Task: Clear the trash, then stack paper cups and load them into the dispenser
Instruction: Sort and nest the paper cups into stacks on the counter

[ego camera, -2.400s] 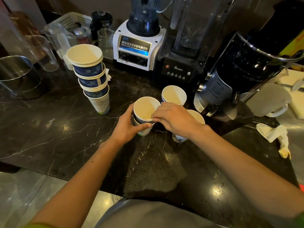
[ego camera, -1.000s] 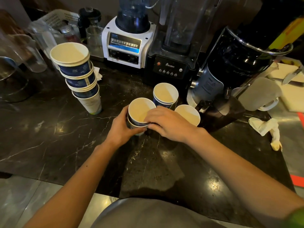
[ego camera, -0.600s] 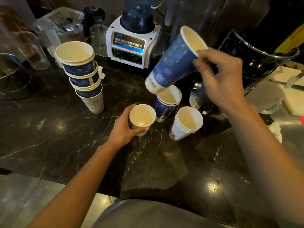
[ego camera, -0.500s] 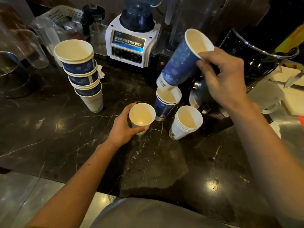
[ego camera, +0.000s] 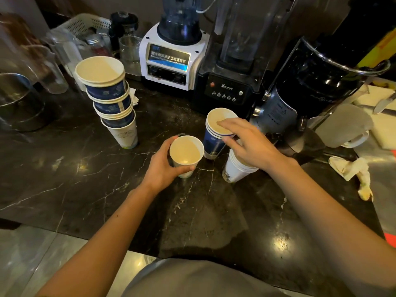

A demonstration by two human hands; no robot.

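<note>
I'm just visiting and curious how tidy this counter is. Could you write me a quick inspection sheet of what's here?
Surface: dark marble counter, glossy, bare at the front.
Job's things: tall cup stack at left, leaning; blue cup stack; white cup stack; single white cup. No dispenser seen.
Clutter: crumpled tissue at right.
Hands: left hand holds the single white cup; right hand lies open, fingers over the blue stack's rim.
Cables: one behind the white blender.
Surroundings: black blender, grinder, basket, steel pot.
</note>
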